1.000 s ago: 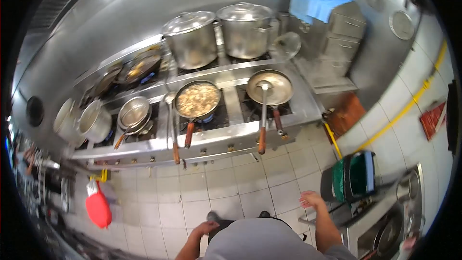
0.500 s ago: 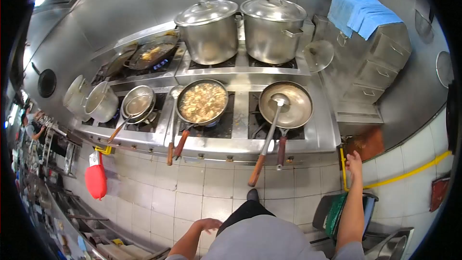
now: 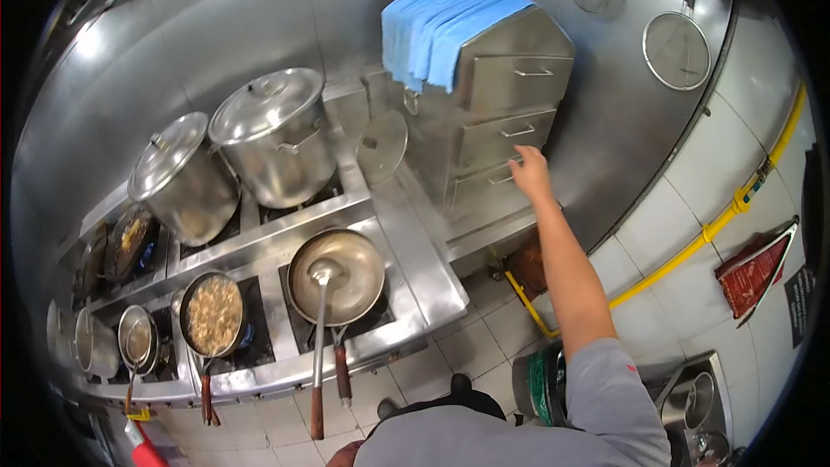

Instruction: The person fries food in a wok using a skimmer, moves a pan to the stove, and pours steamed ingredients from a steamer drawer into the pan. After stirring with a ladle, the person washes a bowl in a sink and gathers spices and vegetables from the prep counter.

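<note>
My right hand [image 3: 531, 175] is stretched out in front of the steel drawer unit [image 3: 456, 160], nearest the handles of its middle and bottom drawers. Its fingers look slightly apart and hold nothing; whether they touch a handle I cannot make out. All the drawers are shut. Folded blue cloths [image 3: 445, 26] lie draped over the unit's top. My left hand [image 3: 346, 455] shows only in part at the bottom edge, beside my grey shirt, its fingers hidden. On the stove, a ladle [image 3: 322, 294] rests in a frying pan [image 3: 361, 268].
Left of that pan, another pan holds chopped food [image 3: 214, 316] in liquid over a flame. Two lidded stockpots [image 3: 277, 156] stand on the back burners. Strainers [image 3: 676, 50] hang on the wall. A yellow pipe [image 3: 674, 266] runs along the right wall, above a bin [image 3: 538, 385].
My view has swung right, bringing the drawer unit to the middle. My right hand has risen from beside the stove's corner to the drawers. My left hand has dropped mostly out of sight.
</note>
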`<state>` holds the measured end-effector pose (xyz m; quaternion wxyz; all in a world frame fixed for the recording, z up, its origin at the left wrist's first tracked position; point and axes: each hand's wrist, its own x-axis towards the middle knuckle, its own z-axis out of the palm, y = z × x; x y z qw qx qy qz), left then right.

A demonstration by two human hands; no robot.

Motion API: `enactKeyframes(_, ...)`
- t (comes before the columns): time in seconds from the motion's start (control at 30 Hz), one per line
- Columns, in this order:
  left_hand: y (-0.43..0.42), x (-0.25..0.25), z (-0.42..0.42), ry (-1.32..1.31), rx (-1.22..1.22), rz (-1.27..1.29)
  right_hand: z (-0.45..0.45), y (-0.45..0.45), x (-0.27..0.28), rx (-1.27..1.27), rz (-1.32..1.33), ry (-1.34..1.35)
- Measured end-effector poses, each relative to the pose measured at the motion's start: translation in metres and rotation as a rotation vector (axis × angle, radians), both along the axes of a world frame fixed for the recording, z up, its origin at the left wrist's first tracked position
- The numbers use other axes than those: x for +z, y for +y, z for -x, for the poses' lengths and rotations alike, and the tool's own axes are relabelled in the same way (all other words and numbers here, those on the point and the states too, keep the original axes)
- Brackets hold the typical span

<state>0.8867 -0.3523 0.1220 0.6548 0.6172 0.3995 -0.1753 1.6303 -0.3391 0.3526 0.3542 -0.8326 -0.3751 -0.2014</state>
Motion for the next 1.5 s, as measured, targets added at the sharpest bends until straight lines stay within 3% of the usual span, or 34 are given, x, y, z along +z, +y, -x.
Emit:
enactKeyframes(0.13, -0.026, -0.029, -0.048, 0.005, 0.225, -0.004, -0.019, 0.037, 0.028, -0.044, -0.034, -0.179)
enactKeyframes(0.23, -0.038, -0.045, -0.082, 0.009, 0.332, -0.030, -0.050, 0.045, 0.022, -0.094, 0.222, -0.147)
enactKeyframes(0.47, -0.036, -0.116, -0.118, -0.101, 0.467, -0.138, -0.060, 0.001, 0.006, 0.102, 0.046, -0.254)
enactKeyframes(0.53, -0.027, -0.119, -0.131, -0.173, 0.370, -0.255, -0.055, -0.022, 0.009, 0.138, 0.043, -0.231)
enactKeyframes(0.57, -0.021, -0.103, -0.146, -0.148, 0.219, -0.430, -0.052, -0.031, 0.013, 0.185, 0.040, -0.218)
enactKeyframes(0.6, -0.019, -0.077, -0.166, -0.158, 0.218, -0.428, -0.050, -0.040, 0.013, 0.183, 0.042, -0.228)
enactKeyframes(0.67, -0.018, -0.038, -0.200, -0.088, 0.496, -0.154, -0.042, -0.061, 0.010, 0.246, -0.013, -0.158)
enactKeyframes(0.83, -0.008, 0.010, -0.245, -0.179, 0.468, -0.189, -0.013, -0.122, 0.017, 0.248, 0.047, -0.148)
enactKeyframes(1.17, -0.001, 0.019, -0.284, -0.225, 0.275, -0.183, 0.031, -0.208, 0.023, 0.231, 0.025, -0.137)
enactKeyframes(1.5, -0.006, 0.026, -0.304, -0.227, 0.250, -0.171, 0.057, -0.264, 0.021, 0.228, 0.090, -0.099)
